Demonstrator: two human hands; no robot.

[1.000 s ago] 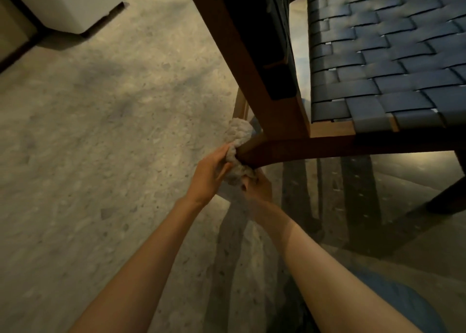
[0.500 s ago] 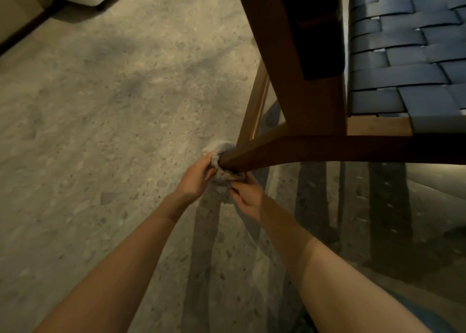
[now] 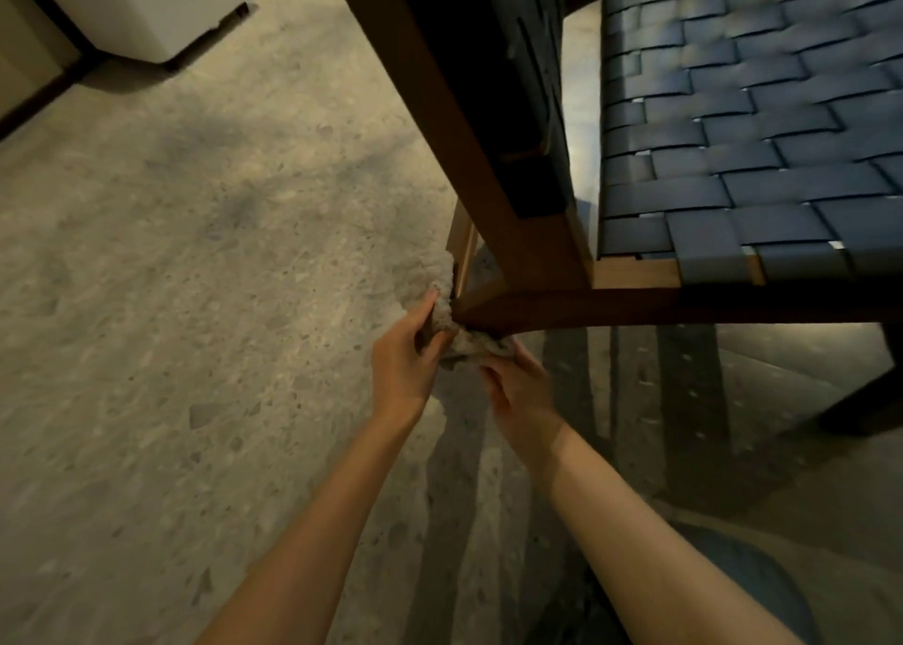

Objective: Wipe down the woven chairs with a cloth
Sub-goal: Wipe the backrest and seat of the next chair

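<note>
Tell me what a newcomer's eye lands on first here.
At centre, the left hand grips a crumpled pale cloth against the corner of the wooden chair frame, while the right hand holds the cloth's lower end from beneath. The dark blue woven seat fills the upper right, and a white unit stands on the speckled floor at top left.

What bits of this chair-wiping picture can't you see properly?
Head view:
- End of the chair rail: wrapped by the cloth that the left hand grips.
- Fingertips of the right hand: tucked beneath the cloth, so pinching or just touching is unclear.
- The woven seat: cut off by the top and right edges, and blurred.
- The white box: cut off by the top edge.
</note>
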